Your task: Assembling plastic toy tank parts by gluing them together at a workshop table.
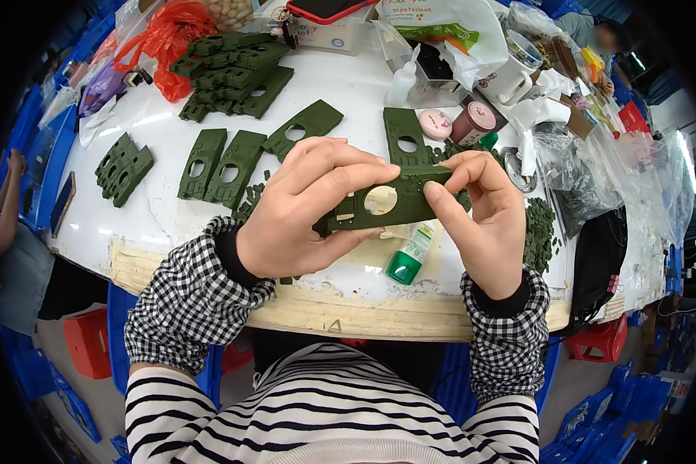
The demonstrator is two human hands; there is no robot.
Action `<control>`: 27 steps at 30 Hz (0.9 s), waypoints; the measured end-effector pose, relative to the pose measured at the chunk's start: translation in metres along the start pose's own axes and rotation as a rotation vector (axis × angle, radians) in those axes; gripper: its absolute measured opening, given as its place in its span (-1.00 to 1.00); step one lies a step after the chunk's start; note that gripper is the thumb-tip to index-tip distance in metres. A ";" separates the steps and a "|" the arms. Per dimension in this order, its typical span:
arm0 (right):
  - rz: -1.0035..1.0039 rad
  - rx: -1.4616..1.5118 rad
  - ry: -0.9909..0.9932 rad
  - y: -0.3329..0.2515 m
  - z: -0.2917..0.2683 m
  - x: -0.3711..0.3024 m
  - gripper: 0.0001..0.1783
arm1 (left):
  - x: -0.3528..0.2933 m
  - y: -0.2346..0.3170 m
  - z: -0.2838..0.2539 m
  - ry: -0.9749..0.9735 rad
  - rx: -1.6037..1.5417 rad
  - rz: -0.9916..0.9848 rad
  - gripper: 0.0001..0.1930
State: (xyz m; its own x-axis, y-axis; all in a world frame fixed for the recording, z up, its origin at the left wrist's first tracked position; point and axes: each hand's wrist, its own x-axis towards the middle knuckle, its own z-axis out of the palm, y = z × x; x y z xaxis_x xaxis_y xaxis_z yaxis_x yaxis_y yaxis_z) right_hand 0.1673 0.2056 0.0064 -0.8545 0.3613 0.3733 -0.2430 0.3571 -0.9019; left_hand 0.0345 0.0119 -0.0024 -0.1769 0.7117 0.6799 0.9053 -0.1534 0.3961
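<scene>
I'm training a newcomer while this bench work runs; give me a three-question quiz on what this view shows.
1. True or false: both hands grip the same dark green plastic plate with a round hole.
2. What lies on the white table just below the held plate? A) a red phone B) a small bottle with a green cap C) scissors
3. Fill in: the left hand and right hand come out of ____-patterned sleeve covers.

Key
1. True.
2. B, the green-capped bottle lies on its side.
3. Checked, black and white; the left cover shows it plainly.
</scene>
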 end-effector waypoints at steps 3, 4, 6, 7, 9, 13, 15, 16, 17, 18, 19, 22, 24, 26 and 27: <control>0.055 0.116 -0.001 -0.007 0.000 -0.001 -0.86 | 0.001 -0.004 -0.002 -0.010 -0.063 -0.044 -0.37; 0.084 0.167 0.001 -0.009 -0.001 -0.001 -0.87 | 0.001 -0.004 -0.002 -0.014 -0.087 -0.060 -0.36; 0.076 0.174 -0.006 -0.009 -0.002 -0.001 -0.88 | 0.002 -0.004 -0.002 -0.006 -0.134 -0.088 -0.37; 0.072 0.177 -0.009 -0.009 -0.002 -0.001 -0.88 | 0.003 -0.004 -0.002 -0.003 -0.158 -0.102 -0.38; 0.079 0.170 -0.007 -0.009 -0.002 -0.001 -0.87 | 0.002 -0.006 -0.003 -0.023 -0.170 -0.084 -0.34; -0.032 0.095 0.125 -0.009 0.004 0.000 -0.85 | -0.004 -0.011 -0.003 0.069 -0.273 -0.199 -0.25; -0.129 -0.065 0.208 -0.008 0.003 -0.001 -0.85 | -0.004 -0.015 -0.006 0.161 -0.237 -0.258 -0.25; -0.279 -0.240 0.168 -0.005 0.003 -0.002 -0.85 | -0.004 -0.015 -0.006 0.211 -0.291 -0.289 -0.28; -0.431 -0.412 0.126 -0.003 0.005 -0.003 -0.84 | -0.003 -0.017 -0.007 0.264 -0.344 -0.320 -0.32; -0.508 -0.447 0.022 -0.009 0.014 -0.003 -0.81 | -0.003 -0.022 -0.007 0.291 -0.316 -0.295 -0.36; -0.554 -0.443 -0.141 -0.007 0.022 -0.006 -0.77 | -0.003 -0.023 -0.006 0.328 -0.329 -0.299 -0.36; -0.655 -0.533 -0.392 0.000 0.051 -0.024 -0.73 | -0.004 -0.022 -0.005 0.385 -0.383 -0.305 -0.37; -0.692 -0.581 -0.458 0.005 0.064 -0.032 -0.69 | -0.003 -0.020 -0.004 0.409 -0.415 -0.333 -0.40; -0.697 -0.662 -0.491 0.006 0.074 -0.036 -0.69 | 0.000 -0.016 -0.005 0.408 -0.400 -0.344 -0.41; -0.732 -0.703 -0.498 0.008 0.077 -0.036 -0.71 | 0.001 -0.014 -0.005 0.402 -0.383 -0.343 -0.42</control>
State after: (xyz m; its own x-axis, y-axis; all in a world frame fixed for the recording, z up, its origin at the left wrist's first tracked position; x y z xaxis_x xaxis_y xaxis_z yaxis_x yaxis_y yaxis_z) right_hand 0.1609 0.1286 -0.0313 -0.7387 -0.4613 0.4914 -0.5825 0.8038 -0.1212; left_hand 0.0197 0.0108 -0.0042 -0.6288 0.4635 0.6244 0.5835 -0.2494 0.7728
